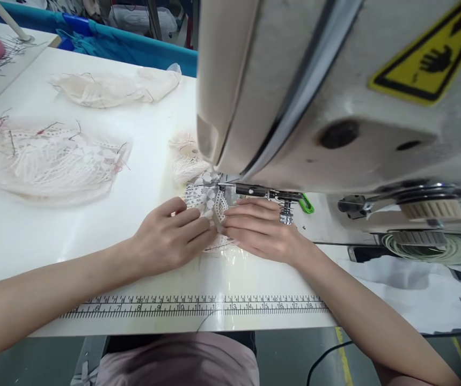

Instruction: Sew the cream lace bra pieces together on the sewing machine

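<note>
White lace fabric [205, 194] lies under the needle area of a sewing machine [278, 107], close to its presser foot [224, 185]. My left hand [174, 230] has its fingers curled down onto the near left side of the lace, closed on its edge. My right hand [260, 228] rests on the lace's right side, fingers stretched out together and pointing left, just below the dark metal attachment [254, 190]. The fingertips of both hands almost meet over the fabric. More of the pale lace lies bunched behind the foot, partly hidden by the machine head.
Two pale fabric pieces, one lacy [53, 161] and one plain [113, 88], lie at the left. A printed ruler [198, 307] runs along the table's front edge. A green clip [306, 203], rolled pale tape [451, 249] and white cloth [399, 279] are to the right.
</note>
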A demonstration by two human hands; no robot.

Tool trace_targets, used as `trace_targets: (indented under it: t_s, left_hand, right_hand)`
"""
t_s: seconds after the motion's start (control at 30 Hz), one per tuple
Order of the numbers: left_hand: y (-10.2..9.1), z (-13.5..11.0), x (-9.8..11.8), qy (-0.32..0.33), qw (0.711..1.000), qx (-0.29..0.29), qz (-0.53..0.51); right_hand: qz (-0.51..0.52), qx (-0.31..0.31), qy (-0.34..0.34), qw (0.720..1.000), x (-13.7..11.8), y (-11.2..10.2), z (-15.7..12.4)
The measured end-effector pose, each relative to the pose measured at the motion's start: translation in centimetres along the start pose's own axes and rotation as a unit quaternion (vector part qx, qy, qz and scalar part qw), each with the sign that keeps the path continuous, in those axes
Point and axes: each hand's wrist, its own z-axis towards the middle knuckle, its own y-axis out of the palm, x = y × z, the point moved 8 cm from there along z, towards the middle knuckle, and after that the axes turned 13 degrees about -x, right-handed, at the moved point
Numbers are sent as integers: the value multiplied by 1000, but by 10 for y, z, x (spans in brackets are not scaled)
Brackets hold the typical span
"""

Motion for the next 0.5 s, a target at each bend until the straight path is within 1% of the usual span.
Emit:
trace_targets:
  t_s: [0.1,0.2,0.27,0.5]
  left_hand:
    - [3,-1,1,-1,1000,-4,-17]
    - [12,-3,-1,-20,997,-31,-73]
    - [16,-4,-2,-32,994,-42,-91]
    - [17,-4,-3,-33,995,-47,-83]
  right_hand:
    - [23,19,-3,1000,1,-5,0]
    - [29,9,11,999,3,-5,0]
    - [33,9,21,999,3,-5,0]
    - [9,6,31,999,3,-4,1]
